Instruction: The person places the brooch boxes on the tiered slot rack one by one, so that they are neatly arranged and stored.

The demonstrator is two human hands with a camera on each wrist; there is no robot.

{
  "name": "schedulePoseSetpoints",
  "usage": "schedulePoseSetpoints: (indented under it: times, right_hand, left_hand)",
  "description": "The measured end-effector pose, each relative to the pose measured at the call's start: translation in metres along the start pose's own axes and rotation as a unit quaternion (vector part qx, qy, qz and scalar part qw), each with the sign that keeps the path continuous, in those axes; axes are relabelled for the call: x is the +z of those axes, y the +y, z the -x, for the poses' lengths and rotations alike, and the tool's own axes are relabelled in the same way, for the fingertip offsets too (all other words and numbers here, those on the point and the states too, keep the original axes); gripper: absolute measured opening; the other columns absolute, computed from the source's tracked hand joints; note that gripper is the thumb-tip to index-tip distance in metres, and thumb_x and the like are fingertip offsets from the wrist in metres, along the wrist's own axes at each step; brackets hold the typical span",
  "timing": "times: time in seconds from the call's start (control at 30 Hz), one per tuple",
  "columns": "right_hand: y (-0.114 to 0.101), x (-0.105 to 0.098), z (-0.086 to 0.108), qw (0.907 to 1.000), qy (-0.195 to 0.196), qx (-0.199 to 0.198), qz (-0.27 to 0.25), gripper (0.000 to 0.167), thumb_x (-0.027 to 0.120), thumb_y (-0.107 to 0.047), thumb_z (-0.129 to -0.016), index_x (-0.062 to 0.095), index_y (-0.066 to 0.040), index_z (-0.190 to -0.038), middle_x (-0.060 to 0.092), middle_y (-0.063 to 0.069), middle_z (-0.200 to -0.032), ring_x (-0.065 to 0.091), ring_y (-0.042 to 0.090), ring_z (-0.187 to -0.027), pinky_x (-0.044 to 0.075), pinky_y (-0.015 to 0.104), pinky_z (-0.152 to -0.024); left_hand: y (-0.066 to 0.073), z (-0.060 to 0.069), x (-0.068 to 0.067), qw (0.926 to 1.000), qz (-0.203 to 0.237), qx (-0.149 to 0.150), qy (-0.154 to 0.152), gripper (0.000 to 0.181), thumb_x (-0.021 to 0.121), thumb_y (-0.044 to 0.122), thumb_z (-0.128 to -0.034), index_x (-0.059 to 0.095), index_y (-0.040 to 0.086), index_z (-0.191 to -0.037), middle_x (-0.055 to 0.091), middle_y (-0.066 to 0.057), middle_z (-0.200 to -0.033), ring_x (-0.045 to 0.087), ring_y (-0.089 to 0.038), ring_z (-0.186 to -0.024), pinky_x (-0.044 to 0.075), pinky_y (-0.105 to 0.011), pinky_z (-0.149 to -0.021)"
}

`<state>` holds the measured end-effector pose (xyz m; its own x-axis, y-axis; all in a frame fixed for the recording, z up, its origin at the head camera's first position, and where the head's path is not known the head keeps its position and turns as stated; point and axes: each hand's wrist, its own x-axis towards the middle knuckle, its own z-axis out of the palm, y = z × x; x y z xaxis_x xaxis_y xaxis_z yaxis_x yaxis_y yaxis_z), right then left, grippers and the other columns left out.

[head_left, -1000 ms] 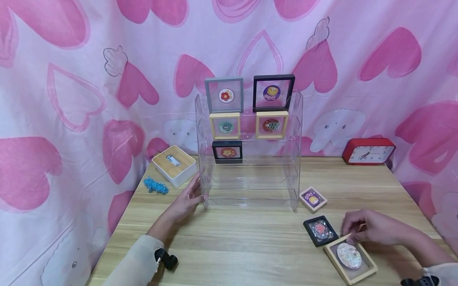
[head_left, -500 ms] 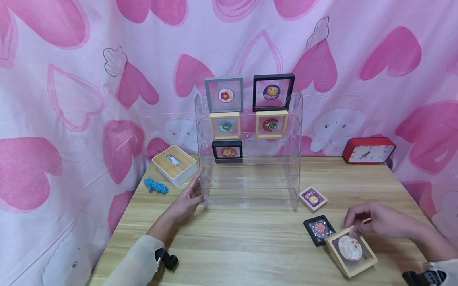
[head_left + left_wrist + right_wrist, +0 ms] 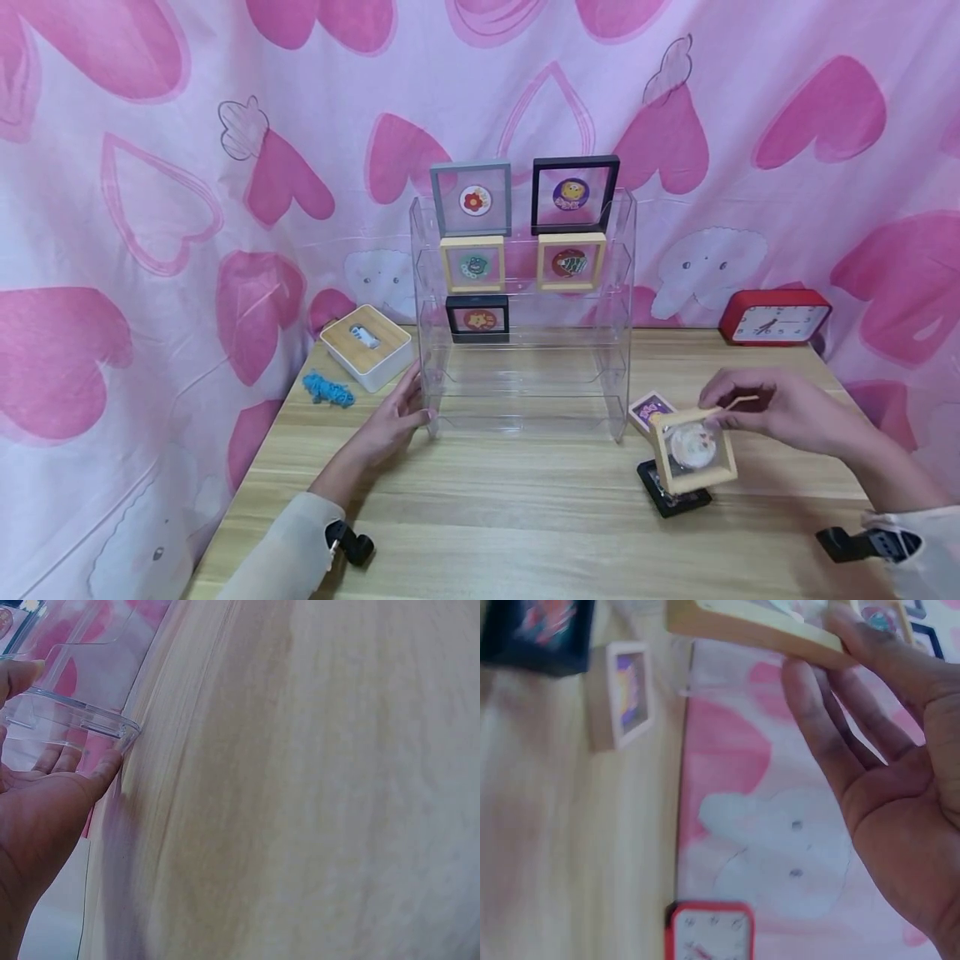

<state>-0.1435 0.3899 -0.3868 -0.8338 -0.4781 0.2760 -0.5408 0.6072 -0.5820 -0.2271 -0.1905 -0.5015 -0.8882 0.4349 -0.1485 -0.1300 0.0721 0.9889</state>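
Note:
My right hand [image 3: 783, 412] pinches a light-wood display frame [image 3: 693, 485] by its upper corner, thumb and fingers on opposite faces. The frame, with a round pale badge inside, is tilted above the table. Below it lies a black frame [image 3: 678, 502], partly hidden. A small light-wood frame with a purple badge [image 3: 651, 408] lies just behind. At the lower left side of a clear acrylic tiered rack [image 3: 517, 425], my left hand [image 3: 390, 425] grips the edge, thumb in front, fingers on the outer side. Several framed badges stand on the rack's upper tiers, including a grey frame [image 3: 471, 164].
Left of the rack sit a white box with a wooden lid [image 3: 367, 362] and a blue tangled cord [image 3: 327, 389]. A red clock [image 3: 775, 318] stands at the back right. Behind the wooden table [image 3: 480, 533] hangs a pink heart-patterned curtain [image 3: 300, 125].
My right hand has lifted the light-wood frame off the table, moving it up and back, and tilted it more upright. The left hand stays at the rack.

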Motion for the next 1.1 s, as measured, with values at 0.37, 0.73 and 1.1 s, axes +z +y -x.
schedulePoseSetpoints:
  times: [0.37,0.73,1.1]
  right_hand:
    - [-0.036,0.006,-0.054,0.9901,0.138,-0.010,-0.020,0.044,0.087,0.019,-0.079,0.084,-0.010,-0.113,0.074,-0.014,-0.111,0.073,-0.005,-0.095,0.061,0.009,-0.084]
    - [-0.070,0.019,-0.111,0.9692,0.240,-0.026,-0.051,0.036,0.085,0.016,-0.085,0.085,-0.005,-0.115,0.074,-0.007,-0.111,0.071,-0.002,-0.099,0.060,0.009,-0.088]
    - [-0.075,0.035,-0.156,0.9570,0.280,-0.036,-0.069,0.022,0.083,0.012,-0.090,0.082,0.002,-0.110,0.071,0.009,-0.108,0.073,-0.001,-0.101,0.061,0.012,-0.090]
  left_hand:
    - [0.001,0.000,0.001,0.9999,0.017,-0.001,-0.002,0.099,0.061,0.002,-0.1090,0.009,0.056,-0.174,0.006,-0.002,-0.189,0.004,-0.034,-0.175,0.017,-0.060,-0.139]
    - [0.004,0.001,0.002,0.9998,0.019,-0.007,0.004,0.098,0.060,0.002,-0.1100,0.011,0.059,-0.172,0.006,0.000,-0.189,0.003,-0.034,-0.176,0.017,-0.061,-0.139]
    - [0.002,0.001,0.002,0.9997,0.024,-0.009,0.002,0.099,0.061,0.001,-0.1091,0.010,0.055,-0.174,0.003,-0.003,-0.189,0.004,-0.035,-0.175,0.016,-0.059,-0.139]
